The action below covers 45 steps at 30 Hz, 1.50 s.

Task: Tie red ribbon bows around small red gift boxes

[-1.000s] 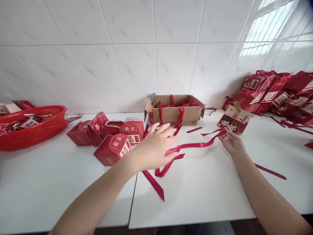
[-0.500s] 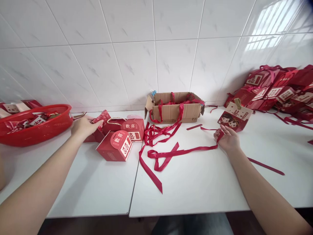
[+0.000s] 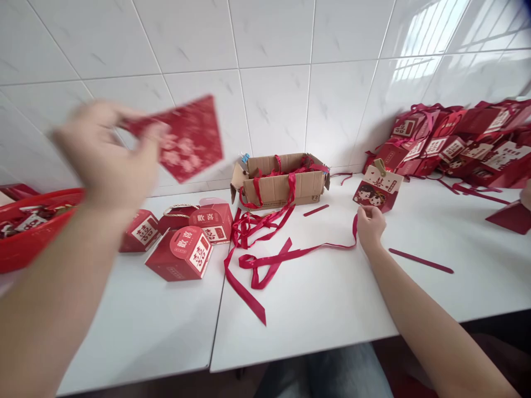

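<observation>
My left hand (image 3: 112, 149), smeared by motion, is raised above the table's left half. Its fingers and thumb pinch a red gift box (image 3: 193, 138) with a pale floral print. My right hand (image 3: 371, 225) is closed on the end of a dark red ribbon (image 3: 315, 247), which trails left across the table. Just behind that hand stands a gift box with two cartoon figures (image 3: 375, 190) and a small olive tab on top. Several red gift boxes (image 3: 180, 254) stand below my left hand, one with a rope handle.
Against the tiled wall sits a cardboard box (image 3: 286, 189) draped with red ribbons. Left is a red basin (image 3: 45, 237) of wrapped sweets. Stacked gift boxes (image 3: 456, 138) fill the back right. Another person's hand (image 3: 526, 194) touches a red piece at the right edge.
My left hand has lifted a red gift box off the table and up. My right hand has closed its fingers on the ribbon. The view has shifted to the right.
</observation>
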Available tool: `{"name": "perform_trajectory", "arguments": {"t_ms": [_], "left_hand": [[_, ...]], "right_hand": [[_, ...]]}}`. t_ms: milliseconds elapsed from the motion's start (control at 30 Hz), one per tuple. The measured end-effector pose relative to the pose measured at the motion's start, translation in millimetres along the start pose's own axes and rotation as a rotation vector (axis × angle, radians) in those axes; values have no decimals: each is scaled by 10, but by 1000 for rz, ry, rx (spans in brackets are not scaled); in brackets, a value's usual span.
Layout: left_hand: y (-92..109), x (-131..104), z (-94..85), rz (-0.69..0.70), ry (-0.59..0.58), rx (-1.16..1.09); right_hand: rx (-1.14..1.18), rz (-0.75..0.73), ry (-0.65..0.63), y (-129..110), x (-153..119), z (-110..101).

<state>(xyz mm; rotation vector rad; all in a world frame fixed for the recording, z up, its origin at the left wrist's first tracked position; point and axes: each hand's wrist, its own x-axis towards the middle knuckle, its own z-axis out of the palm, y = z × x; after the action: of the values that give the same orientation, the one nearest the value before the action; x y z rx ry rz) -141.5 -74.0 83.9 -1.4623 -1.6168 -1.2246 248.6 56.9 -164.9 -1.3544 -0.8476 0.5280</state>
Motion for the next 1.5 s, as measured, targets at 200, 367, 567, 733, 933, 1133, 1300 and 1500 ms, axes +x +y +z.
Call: {"name": "perform_trajectory", "arguments": {"t_ms": [200,367,567,733,933,1133,1300,1500], "left_hand": [[840,-789,971,180,-368,-502],[1205,-1229,1516,-37,-552,-757],[1172,-1139,1850,298,-428,-496],[769,-952,2203,194,-488,73],[583,-1076,2308,275,-538,194],[615,-1500,2078,375,-487,176],[535,-1755,2021,422,-470,110],[439,-1765,2025,429,-485,61]], "right_hand": [[-244,-272,-165,-130,-21,-48],[165,-246,-903,-238,-136,-4],[116,-152,-652,-164,-109,64],[-293,-36,30,-10,161,-2],[-442,42,198,-1,205,11],[-481,-186,290,17,158,48],[-510,-350,289,12,134,36],[-490,-635,286,-75,14,66]]}}
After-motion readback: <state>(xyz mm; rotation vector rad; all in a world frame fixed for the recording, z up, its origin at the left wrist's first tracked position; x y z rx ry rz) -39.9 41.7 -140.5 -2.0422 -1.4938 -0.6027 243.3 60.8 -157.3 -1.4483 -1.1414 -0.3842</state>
